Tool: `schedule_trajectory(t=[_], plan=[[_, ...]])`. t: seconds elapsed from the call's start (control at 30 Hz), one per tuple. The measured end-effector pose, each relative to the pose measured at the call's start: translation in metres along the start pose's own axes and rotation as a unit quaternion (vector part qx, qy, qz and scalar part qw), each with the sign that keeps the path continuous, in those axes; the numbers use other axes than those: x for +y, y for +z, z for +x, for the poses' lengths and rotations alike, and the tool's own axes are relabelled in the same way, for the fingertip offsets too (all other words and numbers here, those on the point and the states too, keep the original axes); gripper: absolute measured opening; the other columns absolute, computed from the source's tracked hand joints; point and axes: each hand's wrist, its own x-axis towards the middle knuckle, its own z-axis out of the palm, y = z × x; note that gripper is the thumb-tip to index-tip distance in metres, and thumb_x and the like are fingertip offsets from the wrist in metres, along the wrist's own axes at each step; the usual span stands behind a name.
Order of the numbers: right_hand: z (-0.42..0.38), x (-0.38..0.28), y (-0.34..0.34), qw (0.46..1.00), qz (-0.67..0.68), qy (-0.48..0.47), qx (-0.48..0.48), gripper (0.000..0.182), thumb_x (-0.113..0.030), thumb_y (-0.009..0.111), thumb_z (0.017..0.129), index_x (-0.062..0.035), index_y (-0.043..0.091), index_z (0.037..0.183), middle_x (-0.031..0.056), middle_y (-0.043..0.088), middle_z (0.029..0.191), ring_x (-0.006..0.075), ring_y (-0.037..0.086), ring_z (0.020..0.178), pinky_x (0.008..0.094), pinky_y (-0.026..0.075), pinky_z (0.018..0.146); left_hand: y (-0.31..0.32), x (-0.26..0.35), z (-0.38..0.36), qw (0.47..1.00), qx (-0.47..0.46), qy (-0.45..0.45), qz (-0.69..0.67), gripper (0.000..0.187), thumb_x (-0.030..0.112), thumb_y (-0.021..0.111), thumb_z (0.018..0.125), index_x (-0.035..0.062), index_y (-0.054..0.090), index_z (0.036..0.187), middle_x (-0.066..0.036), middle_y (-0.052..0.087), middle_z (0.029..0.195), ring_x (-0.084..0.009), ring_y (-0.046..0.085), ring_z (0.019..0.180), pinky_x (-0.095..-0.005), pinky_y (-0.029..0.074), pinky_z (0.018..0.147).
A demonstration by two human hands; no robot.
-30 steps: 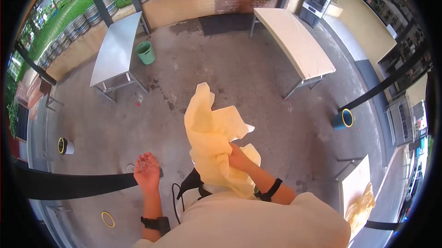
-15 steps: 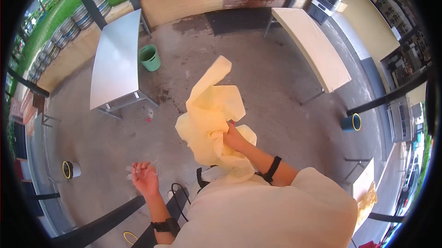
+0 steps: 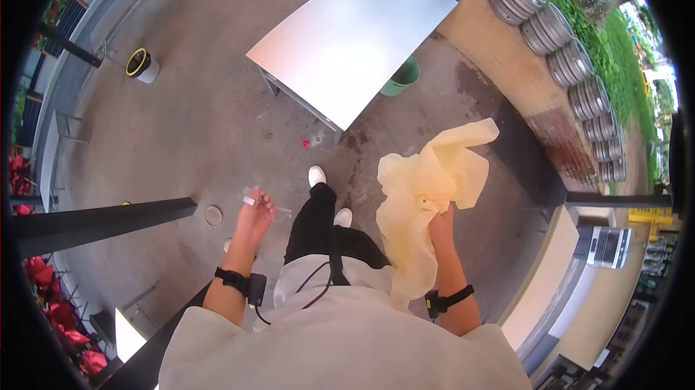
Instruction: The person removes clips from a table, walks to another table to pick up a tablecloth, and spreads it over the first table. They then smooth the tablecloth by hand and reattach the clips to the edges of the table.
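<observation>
My right hand (image 3: 440, 222) grips a crumpled pale yellow cloth (image 3: 423, 187), which rises above the fist and hangs down past my wrist. My left hand (image 3: 255, 218) is held out at waist height, its fingers pinching a small clear plastic piece (image 3: 250, 197) that is hard to make out. Both wrists wear black bands. Between the hands I see my black trousers and white shoes (image 3: 316, 175) on the concrete floor. A steel-topped table (image 3: 355, 28) stands just ahead of my feet.
A green bucket (image 3: 400, 77) sits behind the steel table. Metal kegs (image 3: 572, 50) line a low wall at the right. A black post (image 3: 101, 218) crosses at the left. A yellow-rimmed bin (image 3: 141, 64) stands far left, and a cream table (image 3: 539, 281) is at the lower right.
The view has swung round to the left, so the steel table is now straight ahead and much closer. My right hand still holds the cloth, and my left hand stays raised with the clear piece.
</observation>
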Motion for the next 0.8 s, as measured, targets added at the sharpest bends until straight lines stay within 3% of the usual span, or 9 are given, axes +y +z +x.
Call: schedule_trajectory(t=[0.17, 0.23, 0.4, 0.57, 0.67, 0.8], plan=[[0.067, 0.0, 0.021, 0.989, -0.119, 0.09, 0.0, 0.033, -0.009, 0.063, 0.087, 0.0017, 0.059, 0.118, 0.009, 0.066, 0.108, 0.0178, 0.063, 0.096, 0.03, 0.05, 0.08, -0.001, -0.007, 0.17, 0.995, 0.08, -0.014, 0.053, 0.018, 0.028, 0.061, 0.095, 0.0118, 0.063, 0.102, -0.001, 0.062, 0.088, -0.013, 0.052, 0.069, -0.0296, 0.045, 0.064], [0.099, 0.014, 0.027, 0.983, -0.168, 0.068, 0.013, 0.031, -0.012, 0.063, 0.088, 0.0015, 0.059, 0.116, 0.0085, 0.066, 0.107, 0.0172, 0.062, 0.096, 0.0299, 0.049, 0.081, 0.001, -0.003, 0.253, 0.993, 0.107, 0.013, 0.056, 0.019, 0.027, 0.061, 0.095, 0.0117, 0.063, 0.105, -0.001, 0.063, 0.092, -0.012, 0.052, 0.07, -0.0293, 0.046, 0.065], [0.181, 0.021, 0.038, 0.971, -0.155, 0.181, -0.021, 0.028, -0.014, 0.059, 0.091, 0.0011, 0.06, 0.115, 0.0069, 0.065, 0.102, 0.016, 0.061, 0.093, 0.0292, 0.049, 0.079, 0.01, -0.013, 0.379, 0.982, 0.183, 0.029, 0.031, 0.021, 0.026, 0.06, 0.093, 0.013, 0.064, 0.109, 0.0, 0.066, 0.102, -0.0114, 0.051, 0.076, -0.0323, 0.047, 0.07], [0.286, 0.019, 0.056, 0.949, -0.196, 0.22, -0.114, 0.026, -0.015, 0.056, 0.094, -0.0008, 0.06, 0.115, 0.007, 0.065, 0.101, 0.0159, 0.061, 0.09, 0.03, 0.05, 0.075, 0.025, -0.017, 0.434, 0.982, 0.184, 0.032, -0.011, 0.02, 0.024, 0.063, 0.092, 0.0144, 0.063, 0.109, 0.0, 0.067, 0.103, -0.01, 0.052, 0.077, -0.03, 0.047, 0.069], [0.38, 0.06, 0.049, 0.934, -0.213, 0.253, -0.138, 0.026, -0.018, 0.056, 0.094, -0.0026, 0.061, 0.114, 0.0082, 0.064, 0.102, 0.0172, 0.062, 0.089, 0.0315, 0.051, 0.074, 0.019, -0.021, 0.437, 0.972, 0.215, 0.067, 0.071, 0.021, 0.03, 0.061, 0.095, 0.0114, 0.06, 0.105, -0.002, 0.065, 0.106, -0.0113, 0.052, 0.076, -0.0313, 0.047, 0.071], [0.501, 0.076, 0.075, 0.924, -0.215, 0.273, -0.158, 0.028, -0.02, 0.057, 0.094, -0.0025, 0.061, 0.115, 0.0084, 0.064, 0.103, 0.0178, 0.062, 0.09, 0.0316, 0.051, 0.075, 0.032, -0.02, 0.443, 0.952, 0.257, 0.034, 0.161, 0.019, 0.028, 0.061, 0.095, 0.0097, 0.057, 0.1, -0.001, 0.063, 0.104, -0.01, 0.053, 0.077, -0.0282, 0.046, 0.067]])
